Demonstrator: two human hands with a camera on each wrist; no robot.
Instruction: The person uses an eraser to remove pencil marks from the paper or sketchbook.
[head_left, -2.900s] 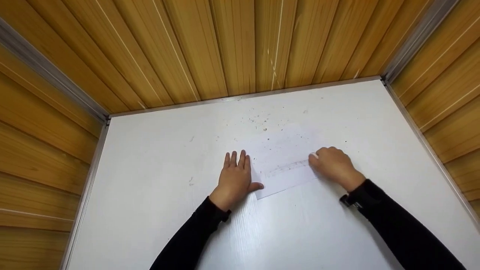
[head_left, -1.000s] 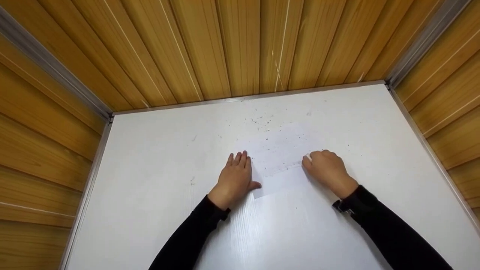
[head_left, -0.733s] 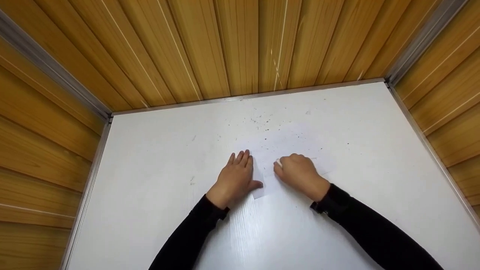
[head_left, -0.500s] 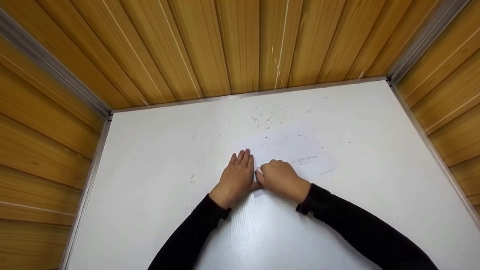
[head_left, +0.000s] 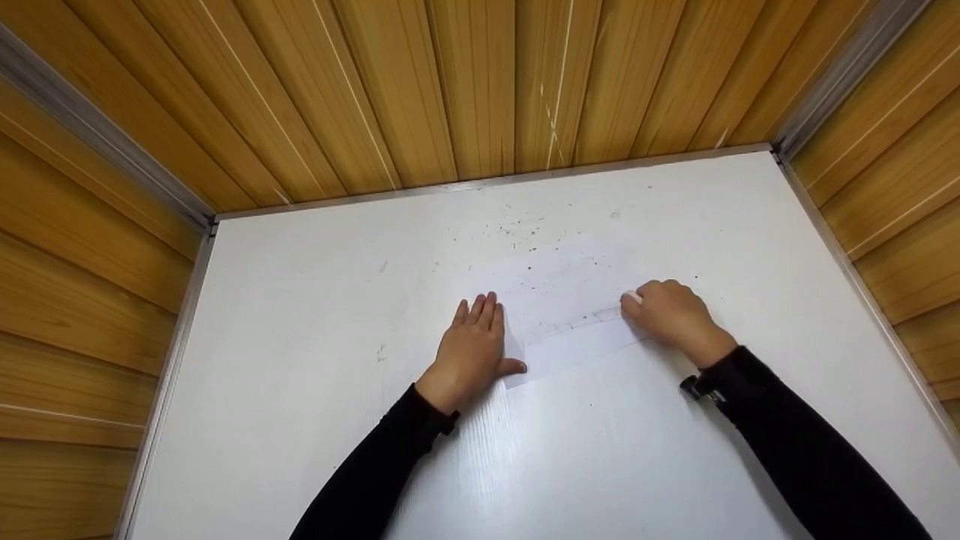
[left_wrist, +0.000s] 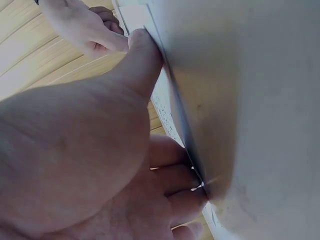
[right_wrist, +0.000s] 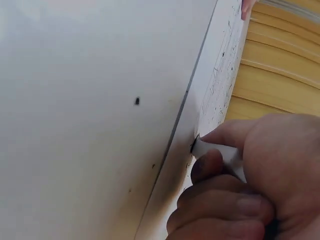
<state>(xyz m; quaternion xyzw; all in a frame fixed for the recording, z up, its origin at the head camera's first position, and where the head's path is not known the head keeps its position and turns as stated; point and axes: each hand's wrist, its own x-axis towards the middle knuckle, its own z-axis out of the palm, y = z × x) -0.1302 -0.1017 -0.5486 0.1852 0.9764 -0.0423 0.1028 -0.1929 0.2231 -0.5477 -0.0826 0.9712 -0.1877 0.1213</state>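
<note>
A sheet of white paper (head_left: 570, 356) lies on the white table, with a faint band of pencil marks (head_left: 585, 319) across it. My left hand (head_left: 472, 349) rests on the paper's left edge, fingers straight and thumb spread along its near corner; the left wrist view shows the thumb (left_wrist: 142, 55) on the sheet. Over the paper's right side, my right hand (head_left: 675, 315) pinches a white eraser (right_wrist: 217, 152) between thumb and fingers. The eraser's dark-smudged tip meets the paper at the right end of the marks. Most of the eraser is hidden in the fist.
Dark eraser crumbs (head_left: 517, 229) are scattered over the paper and the table (head_left: 315, 300) behind it. Wood-patterned panels (head_left: 480, 90) wall the table at the back and both sides, with a metal strip (head_left: 487, 182) along the back edge.
My right hand swept left along the paper with the eraser to beside my left hand, then back to the right side. My left hand stays in place. The pencil band looks fainter.
</note>
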